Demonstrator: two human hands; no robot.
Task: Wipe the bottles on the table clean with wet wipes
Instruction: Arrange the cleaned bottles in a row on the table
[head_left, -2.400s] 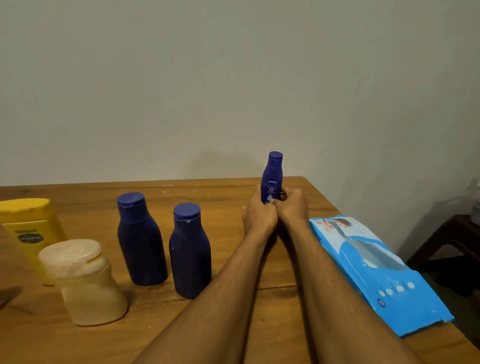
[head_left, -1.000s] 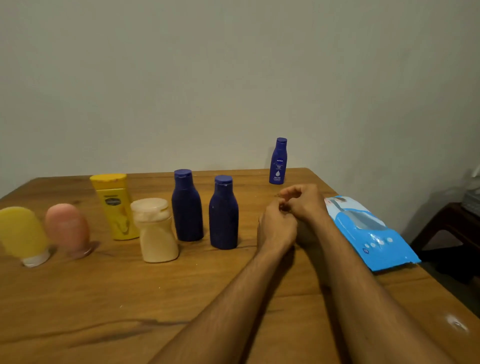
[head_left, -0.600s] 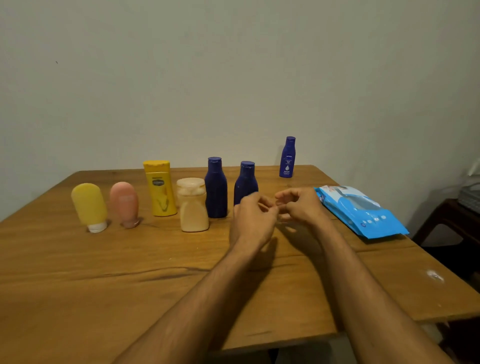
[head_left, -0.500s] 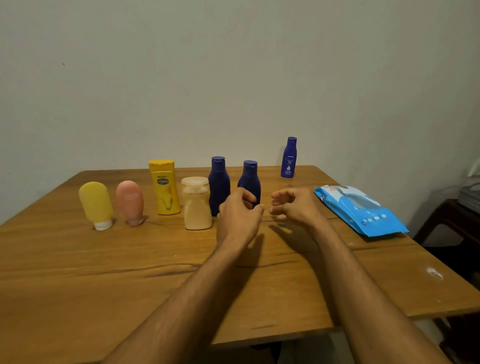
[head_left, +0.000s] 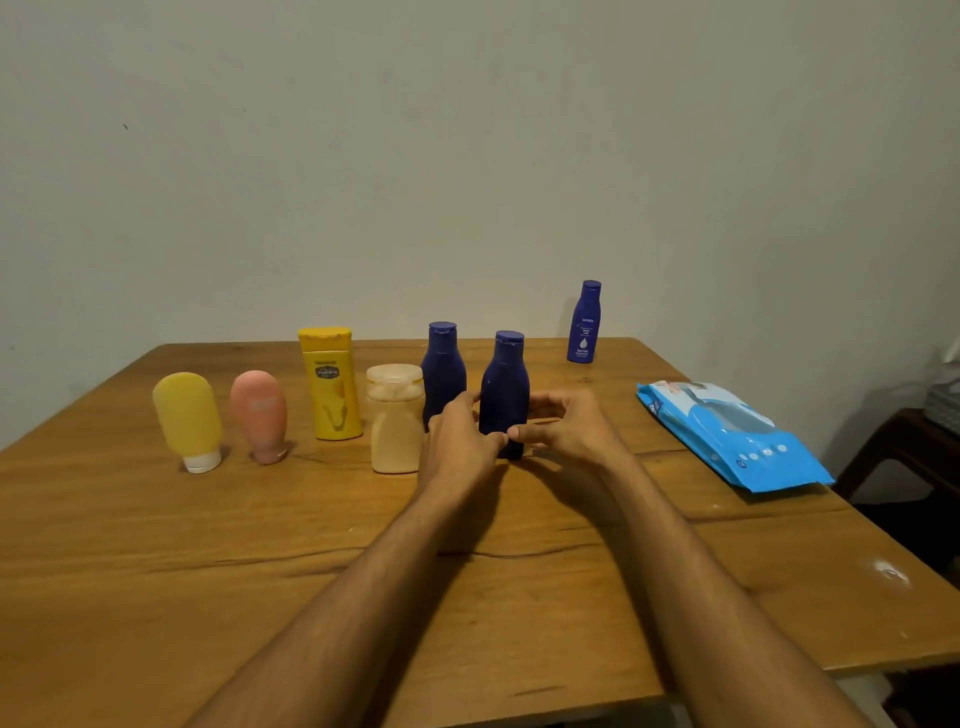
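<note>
Left hand (head_left: 457, 441): fingers half curled, set at the left side of the nearer dark blue bottle (head_left: 504, 395). Right hand (head_left: 569, 428): curled likewise at the right side, with the thumb tips nearly met in front of the bottle's lower part. Whether the bottle is gripped or only bracketed cannot be told.

Bottle: upright on the table (head_left: 156, 545), capped, just right of a second dark blue bottle (head_left: 441, 369). The row is continued leftward by a cream bottle (head_left: 395, 431), a yellow bottle (head_left: 330, 384), a pink tube (head_left: 258, 413) and a yellow tube (head_left: 187, 415). A small blue bottle (head_left: 584, 322) is stood apart near the far edge. A pack of wet wipes (head_left: 732, 436) is laid flat towards the right edge, well apart from both hands.

Step, as judged: the next bottle is being taken up for wiping. No wipe is seen in either hand, so a steady one-handed hold is likely called for while a wipe is drawn from the pack.

Hidden or unclear: the bottle's lower front is covered by the thumbs and both palms are turned away. Dark furniture (head_left: 909, 452) at the right is cut off by the frame.
</note>
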